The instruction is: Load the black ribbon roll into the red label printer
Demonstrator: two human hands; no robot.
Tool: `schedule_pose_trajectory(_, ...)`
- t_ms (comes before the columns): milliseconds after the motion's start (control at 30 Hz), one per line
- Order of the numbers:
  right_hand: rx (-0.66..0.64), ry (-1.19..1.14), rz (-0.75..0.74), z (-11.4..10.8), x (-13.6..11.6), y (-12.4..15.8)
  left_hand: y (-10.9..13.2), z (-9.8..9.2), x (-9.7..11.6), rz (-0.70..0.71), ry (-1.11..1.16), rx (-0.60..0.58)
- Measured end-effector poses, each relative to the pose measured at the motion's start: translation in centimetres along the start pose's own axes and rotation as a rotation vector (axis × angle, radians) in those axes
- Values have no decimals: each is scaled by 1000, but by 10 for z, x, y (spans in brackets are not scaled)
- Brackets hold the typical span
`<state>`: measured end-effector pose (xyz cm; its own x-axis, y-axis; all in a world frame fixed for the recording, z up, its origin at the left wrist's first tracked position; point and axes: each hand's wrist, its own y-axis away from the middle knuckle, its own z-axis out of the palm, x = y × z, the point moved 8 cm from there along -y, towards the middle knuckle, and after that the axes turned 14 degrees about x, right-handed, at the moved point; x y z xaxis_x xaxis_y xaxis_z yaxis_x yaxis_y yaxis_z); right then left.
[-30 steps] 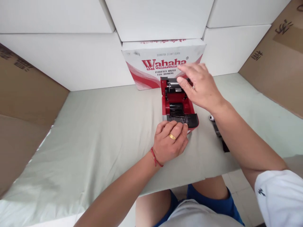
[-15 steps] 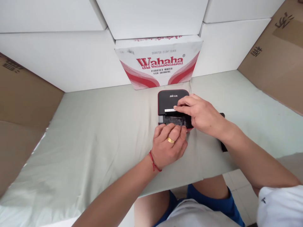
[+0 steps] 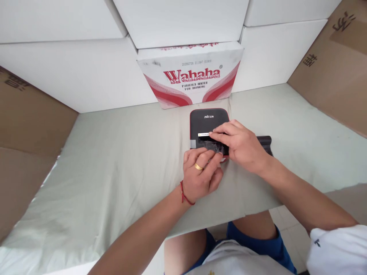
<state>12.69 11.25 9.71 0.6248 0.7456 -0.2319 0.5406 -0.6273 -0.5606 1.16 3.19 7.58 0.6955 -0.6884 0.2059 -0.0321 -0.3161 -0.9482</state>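
A black device with a red edge (image 3: 208, 120) lies on the cloth-covered table, with a white label strip (image 3: 203, 134) across its top. Thin clear film (image 3: 213, 146) shows over a slot at the device's near part. My left hand (image 3: 202, 170), with a gold ring and a red string bracelet, is closed at the near edge, pinching the film between thumb and fingers. On the device's right side rests my right hand (image 3: 242, 145), its fingertips touching the label's right end and its fingers apart; nothing shows in its grasp. Both hands hide parts of the device.
Behind the device stands a white and red water carton (image 3: 195, 80), with white boxes (image 3: 100, 72) around it. Brown cartons stand at left (image 3: 25, 126) and right (image 3: 341, 76). A black object (image 3: 265, 143) lies partly behind my right wrist.
My left hand has shifted slightly left and rolled, with the film drawn a little differently. My right hand has moved slightly left and down. More of the black object shows.
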Motion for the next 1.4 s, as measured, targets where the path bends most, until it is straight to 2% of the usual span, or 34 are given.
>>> schedule_pose_trajectory(67,118,-56,-89,-5,-18,11,-1,-6,-9,-77,79,42)
schedule_pose_trajectory(133,222,-74,-168,-11,-36,22,-2,-13,-28,-202,93,110)
schedule_pose_trajectory(233,288,-12,-193,-16,-54,32,6,-22,-78,-543,57,209)
schedule_pose_trajectory(300,298,30,-177,-16,-62,35,19,-13,-112,-796,172,165)
schedule_pose_trajectory(367,309,62,-145,-15,-67,36,30,4,-135,-966,373,85)
schedule_pose_trajectory(433,316,89,-101,-13,-69,36,38,19,-147,-1083,559,46)
schedule_pose_trajectory(533,323,102,-33,-9,-69,39,44,36,-148,-1209,815,-7)
schedule_pose_trajectory(700,326,53,10,-5,-66,42,45,47,-136,-1280,1027,-44)
schedule_pose_trajectory(867,316,42,21,-5,-67,44,50,49,-137,-1258,1024,-78)
schedule_pose_trajectory(967,221,11,40,-9,-60,40,53,49,-139,-1228,1008,-74)
schedule_pose_trajectory(1067,62,-179,76,-20,-41,21,54,51,-139,-1200,1007,-75)
schedule_pose_trajectory(1133,6,-266,119,-29,-25,-3,55,52,-139,-1190,1004,-73)
schedule_pose_trajectory(1200,-35,-108,193,-30,-4,-32,56,53,-140,-1190,1004,-70)
schedule_pose_trajectory(1267,-210,91,244,-13,10,-55,56,54,-142,-1186,1008,-67)
schedule_pose_trajectory(1333,-401,224,257,14,16,-70,56,54,-142,-1183,1010,-69)
schedule_pose_trajectory(1400,-483,271,235,38,16,-81,57,55,-143,-1189,1018,-70)
